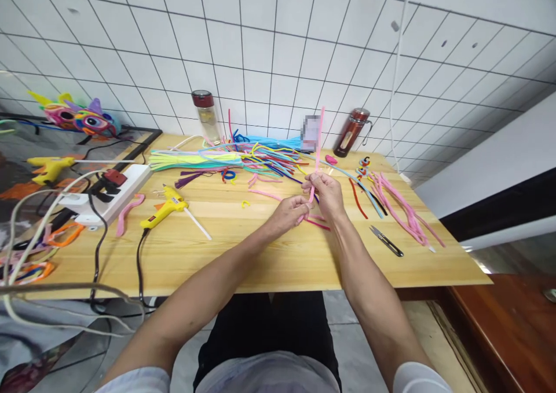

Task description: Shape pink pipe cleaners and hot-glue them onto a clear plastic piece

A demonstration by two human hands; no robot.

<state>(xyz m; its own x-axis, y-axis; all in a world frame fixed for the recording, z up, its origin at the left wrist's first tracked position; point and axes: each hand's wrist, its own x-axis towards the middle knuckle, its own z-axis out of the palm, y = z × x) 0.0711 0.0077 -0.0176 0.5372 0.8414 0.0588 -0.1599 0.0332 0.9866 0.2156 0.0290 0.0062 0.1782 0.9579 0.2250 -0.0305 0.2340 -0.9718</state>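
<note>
Clear cylindrical bottle with a dark red lid (209, 123): stood at the back of the pale wooden counter (256, 265), near the white tiled wall (260, 51); something pale yellowish showed inside, its kind not clear.
Glossy red-brown bottle with a dark strap (351, 133): stood farther right along the back, lid on; its contents could not be made out.
Long fuzzy pink stem (320, 138): was in the two hands above the counter's middle, its long axis nearly upright, the free tip pointing up toward the wall and slightly right.
Right hand (325, 191): its fingers were clamped on the lower part of the stem.
Left hand (290, 213): its fingers were pinched together at the stem's bottom end; the exact grip there was partly hidden.
Heap of fuzzy stems in many colours (195, 159): lay beyond the hands, spread mostly sideways.
Small black thread snips (387, 242): lay right of the right hand, near a bundle of loose pink stems (403, 210).
Yellow glue gun (167, 206): lay left of the hands; a reddish mark on its handle was too small to read.
Pixelated card (309, 133): was unreadable, just beside the upright stem in view.
</note>
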